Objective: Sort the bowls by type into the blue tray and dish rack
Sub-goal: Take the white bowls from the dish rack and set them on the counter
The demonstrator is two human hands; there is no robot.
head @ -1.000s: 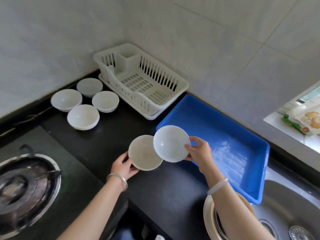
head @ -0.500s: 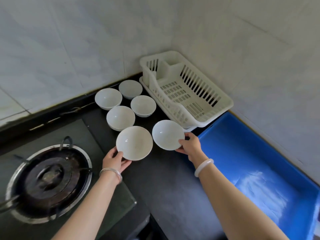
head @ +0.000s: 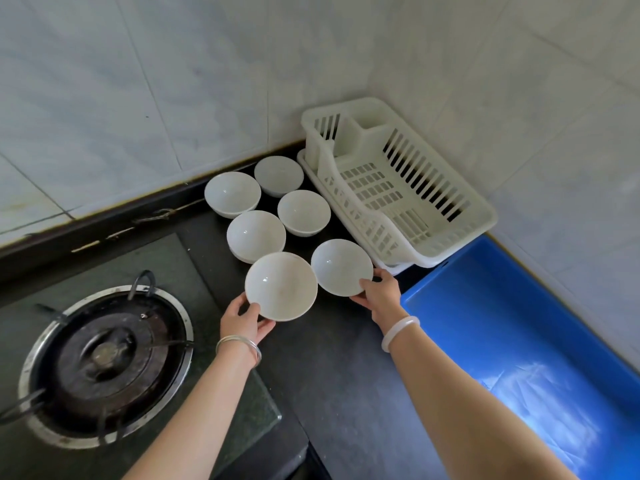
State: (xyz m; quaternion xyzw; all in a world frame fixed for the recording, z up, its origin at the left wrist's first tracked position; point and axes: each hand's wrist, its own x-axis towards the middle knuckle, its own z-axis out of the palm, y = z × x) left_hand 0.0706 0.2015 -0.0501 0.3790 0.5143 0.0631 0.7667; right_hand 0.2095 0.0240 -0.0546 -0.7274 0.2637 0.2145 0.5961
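Observation:
My left hand (head: pixel 244 318) grips the near rim of a white bowl (head: pixel 281 285) just in front of the group of bowls. My right hand (head: pixel 379 294) holds the rim of a second white bowl (head: pixel 341 266), close to the front corner of the white dish rack (head: pixel 398 188). Several more white bowls (head: pixel 256 235) stand on the black counter between the wall and the rack. The blue tray (head: pixel 512 327) lies to the right with nothing in it. The rack holds no bowls either.
A gas burner (head: pixel 104 362) on a glass hob fills the lower left. Tiled walls (head: pixel 173 81) close off the corner behind the bowls and rack. Black counter (head: pixel 332 375) runs between my forearms.
Both hands carried their bowls left and away from the blue tray, over to the group of bowls by the rack. My view swung left, losing the sink.

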